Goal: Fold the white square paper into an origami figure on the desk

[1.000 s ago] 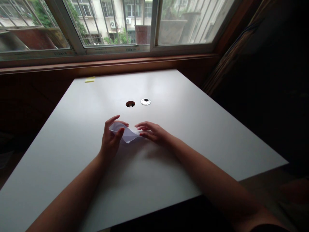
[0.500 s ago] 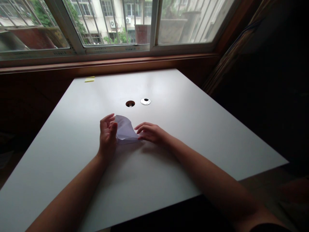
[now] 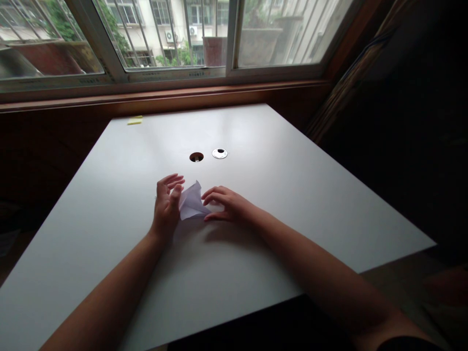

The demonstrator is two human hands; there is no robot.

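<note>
A crumpled sheet of white paper (image 3: 192,202) stands folded up on the table between my two hands, one corner pointing upward. My left hand (image 3: 166,204) is at the paper's left side, fingers apart and curving over toward it; the thumb lies close to its left edge. On the other side, my right hand (image 3: 232,204) is open, with thumb and fingers spread around the paper's right-hand point. Whether the right fingertips touch the paper I cannot tell.
The white table (image 3: 234,263) has a round cable hole (image 3: 196,157) and, beside it, a round metallic cap (image 3: 220,154). Yellow strips (image 3: 135,120) lie near the far left corner. Behind the far edge is a barred window (image 3: 175,34).
The paper has crumpled inward, and its upper corner has shifted right into a peak. My left hand has moved slightly right; my right thumb has spread away from the fingers.
</note>
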